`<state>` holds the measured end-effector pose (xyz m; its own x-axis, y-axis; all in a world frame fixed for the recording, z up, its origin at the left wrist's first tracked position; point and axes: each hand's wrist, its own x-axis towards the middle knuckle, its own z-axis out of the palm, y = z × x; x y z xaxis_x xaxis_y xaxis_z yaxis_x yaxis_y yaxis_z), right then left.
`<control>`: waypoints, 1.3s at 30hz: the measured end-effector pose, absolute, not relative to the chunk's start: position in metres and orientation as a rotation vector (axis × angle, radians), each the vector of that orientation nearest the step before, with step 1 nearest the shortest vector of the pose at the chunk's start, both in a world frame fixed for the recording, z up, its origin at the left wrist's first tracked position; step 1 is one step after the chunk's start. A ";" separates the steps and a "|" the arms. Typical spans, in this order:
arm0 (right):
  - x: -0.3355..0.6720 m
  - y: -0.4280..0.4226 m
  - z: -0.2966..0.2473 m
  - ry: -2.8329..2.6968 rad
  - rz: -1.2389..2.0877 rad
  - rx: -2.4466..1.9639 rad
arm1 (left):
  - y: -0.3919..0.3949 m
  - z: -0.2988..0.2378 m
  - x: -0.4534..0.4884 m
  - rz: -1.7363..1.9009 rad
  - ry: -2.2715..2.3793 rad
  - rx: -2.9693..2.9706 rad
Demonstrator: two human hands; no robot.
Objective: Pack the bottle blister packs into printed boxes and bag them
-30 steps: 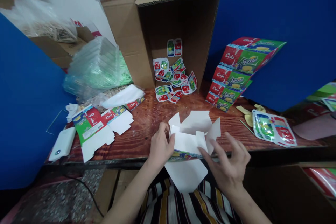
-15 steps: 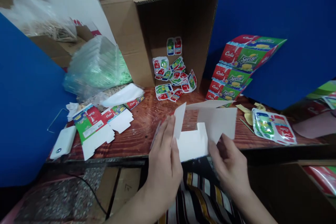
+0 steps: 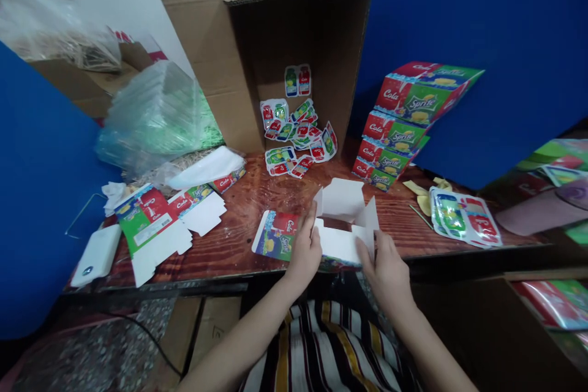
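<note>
A small printed carton (image 3: pixel 340 244) rests at the table's front edge, white inside, its flaps raised and its middle open. My left hand (image 3: pixel 304 251) grips its left side, fingers together along a flap. A Cola and Sprite printed panel (image 3: pixel 274 234) sticks out flat to the left of that hand. On the right side, my right hand (image 3: pixel 386 263) pinches the carton wall between thumb and fingers. Beyond the carton, several shiny Cola and Sprite packets (image 3: pixel 301 128) lie in and before a large cardboard box (image 3: pixel 202 49) standing on its side.
Printed cartons stand in a stack (image 3: pixel 395 128) at the right. Packets (image 3: pixel 463 217) lie near a pink cylindrical object (image 3: pixel 546 208). Flattened cartons (image 3: pixel 151 226), a white power bank (image 3: pixel 97 255) and a clear plastic bag (image 3: pixel 151 116) are on the left.
The carton's flaps have swung more upright, and the carton sits squarer and lower. The printed panel now shows left of my left hand. The view has shifted slightly.
</note>
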<state>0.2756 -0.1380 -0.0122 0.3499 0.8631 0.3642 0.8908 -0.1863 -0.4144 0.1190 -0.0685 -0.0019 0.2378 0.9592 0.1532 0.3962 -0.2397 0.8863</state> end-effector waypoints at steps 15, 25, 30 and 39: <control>0.298 -0.103 -0.004 -1.592 0.175 -1.834 | -0.063 0.029 0.112 0.427 1.401 2.042; 0.299 -0.076 -0.020 -1.623 0.294 -1.742 | -0.042 0.025 0.130 0.293 1.625 2.197; 0.302 -0.085 -0.006 -1.707 0.193 -1.410 | -0.052 0.020 0.124 0.427 1.499 2.156; 0.298 -0.072 0.010 -2.070 0.258 -1.492 | -0.068 -0.009 0.116 0.889 1.347 1.793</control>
<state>0.2984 -0.0716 0.0095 -0.2162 0.9180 0.3325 0.8081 0.3594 -0.4667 0.1156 -0.0675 -0.0093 0.2186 0.9701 0.1059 0.4792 -0.2012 0.8543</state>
